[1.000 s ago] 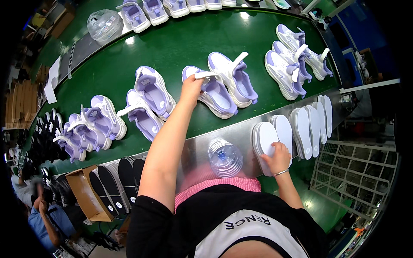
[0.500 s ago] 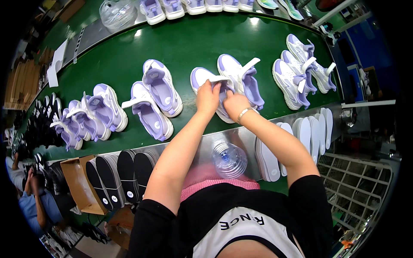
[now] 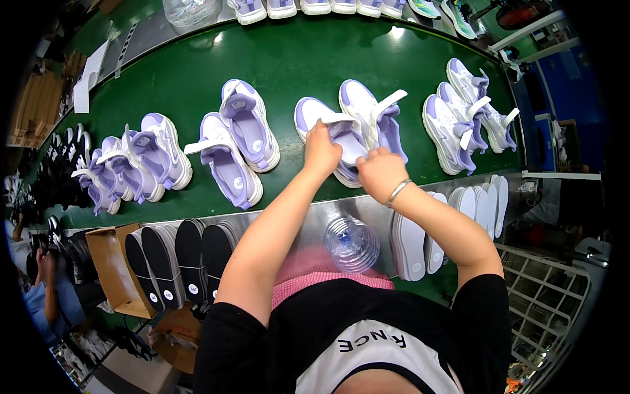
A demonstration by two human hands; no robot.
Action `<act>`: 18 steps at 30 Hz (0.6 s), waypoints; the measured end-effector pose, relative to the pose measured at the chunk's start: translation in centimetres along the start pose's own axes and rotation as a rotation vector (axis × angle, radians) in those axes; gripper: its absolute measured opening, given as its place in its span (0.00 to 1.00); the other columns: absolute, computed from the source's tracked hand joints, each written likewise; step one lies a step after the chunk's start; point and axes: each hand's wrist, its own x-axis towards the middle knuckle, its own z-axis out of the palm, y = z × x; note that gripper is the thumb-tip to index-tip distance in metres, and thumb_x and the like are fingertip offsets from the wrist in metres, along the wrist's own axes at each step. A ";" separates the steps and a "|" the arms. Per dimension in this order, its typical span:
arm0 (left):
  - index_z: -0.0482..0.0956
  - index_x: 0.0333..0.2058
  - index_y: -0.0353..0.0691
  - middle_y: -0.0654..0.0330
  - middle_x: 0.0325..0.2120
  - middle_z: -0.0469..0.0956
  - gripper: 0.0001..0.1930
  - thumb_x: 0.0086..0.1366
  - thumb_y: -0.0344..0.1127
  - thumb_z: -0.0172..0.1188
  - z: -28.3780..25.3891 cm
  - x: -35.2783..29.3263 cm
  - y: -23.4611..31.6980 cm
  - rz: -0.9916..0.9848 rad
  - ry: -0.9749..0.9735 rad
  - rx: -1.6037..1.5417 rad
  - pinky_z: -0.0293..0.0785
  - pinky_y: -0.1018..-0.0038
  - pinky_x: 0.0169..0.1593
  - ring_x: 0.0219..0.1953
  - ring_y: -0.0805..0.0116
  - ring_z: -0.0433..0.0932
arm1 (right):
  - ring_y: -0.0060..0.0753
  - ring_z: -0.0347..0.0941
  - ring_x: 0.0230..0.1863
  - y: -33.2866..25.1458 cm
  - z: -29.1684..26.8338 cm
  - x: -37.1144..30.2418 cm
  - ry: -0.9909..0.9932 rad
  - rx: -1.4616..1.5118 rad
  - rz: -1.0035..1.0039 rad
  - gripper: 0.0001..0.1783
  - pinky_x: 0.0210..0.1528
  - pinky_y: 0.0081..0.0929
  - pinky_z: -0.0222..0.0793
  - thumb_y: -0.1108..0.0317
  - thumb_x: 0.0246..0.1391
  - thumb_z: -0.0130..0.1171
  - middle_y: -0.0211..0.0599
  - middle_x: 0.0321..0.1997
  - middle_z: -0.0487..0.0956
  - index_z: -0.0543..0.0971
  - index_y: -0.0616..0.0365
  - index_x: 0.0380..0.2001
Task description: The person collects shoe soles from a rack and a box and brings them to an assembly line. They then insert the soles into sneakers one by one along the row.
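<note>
The held shoe (image 3: 315, 113) looks smooth, its lining (image 3: 348, 138) clothlike. The counter (image 3: 295, 59) is glossy; its edging (image 3: 305, 230), metal. The bottle (image 3: 352, 244) is clear plastic.

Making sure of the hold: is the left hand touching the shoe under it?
Touching. In the head view, the left hand has its fingers against the raised flap of the shoe.
</note>
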 end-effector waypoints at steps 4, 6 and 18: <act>0.67 0.37 0.31 0.47 0.34 0.72 0.20 0.39 0.20 0.47 0.0 -0.6 -0.1 -0.032 -0.046 -0.048 0.65 0.66 0.45 0.40 0.51 0.69 | 0.38 0.72 0.33 -0.8 2.4 3.9 -0.116 0.051 -0.032 0.08 0.33 0.32 0.68 0.70 0.40 0.48 0.42 0.28 0.75 0.76 0.56 0.25; 0.68 0.37 0.31 0.48 0.35 0.72 0.20 0.39 0.19 0.46 0.2 -0.9 0.0 -0.051 -0.025 0.026 0.66 0.69 0.44 0.39 0.54 0.71 | 0.38 0.73 0.33 -0.5 3.0 5.3 -0.253 0.138 0.007 0.09 0.34 0.33 0.68 0.71 0.41 0.48 0.42 0.29 0.76 0.76 0.56 0.26; 0.67 0.39 0.32 0.47 0.34 0.71 0.21 0.40 0.21 0.47 -0.3 -1.4 -1.0 0.018 -0.038 0.050 0.64 0.67 0.45 0.40 0.50 0.69 | 0.36 0.72 0.41 -2.1 4.0 7.7 -0.397 0.088 0.238 0.13 0.42 0.28 0.66 0.69 0.39 0.52 0.42 0.38 0.75 0.77 0.54 0.33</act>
